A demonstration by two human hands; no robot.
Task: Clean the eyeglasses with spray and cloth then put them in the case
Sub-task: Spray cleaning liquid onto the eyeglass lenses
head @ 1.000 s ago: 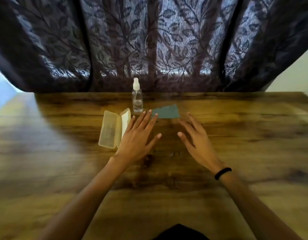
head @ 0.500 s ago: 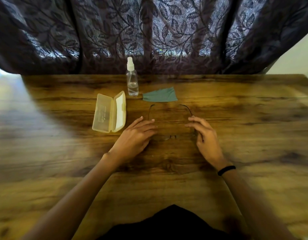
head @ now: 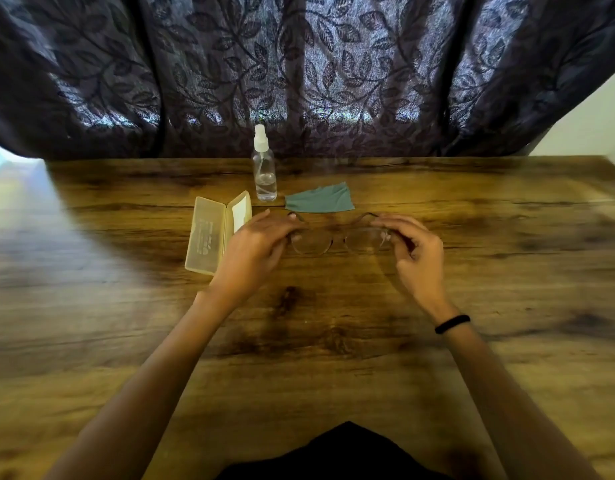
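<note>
Holding the eyeglasses [head: 339, 239] mid-frame, left hand [head: 255, 249] and right hand [head: 415, 251] grip both ends; spray bottle [head: 264, 168], cloth [head: 319, 202] and open case [head: 216, 230] lie untouched, so cleaning appears not yet begun.

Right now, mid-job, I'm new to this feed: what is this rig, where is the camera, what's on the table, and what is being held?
No machine here: a person works with bare hands, filmed by one head-worn camera looking down. The left grip and right grip each pinch one end of the eyeglasses over the wooden table. Farther back are an open case, a spray bottle standing upright and a green cloth. A curtain hangs behind.
</note>
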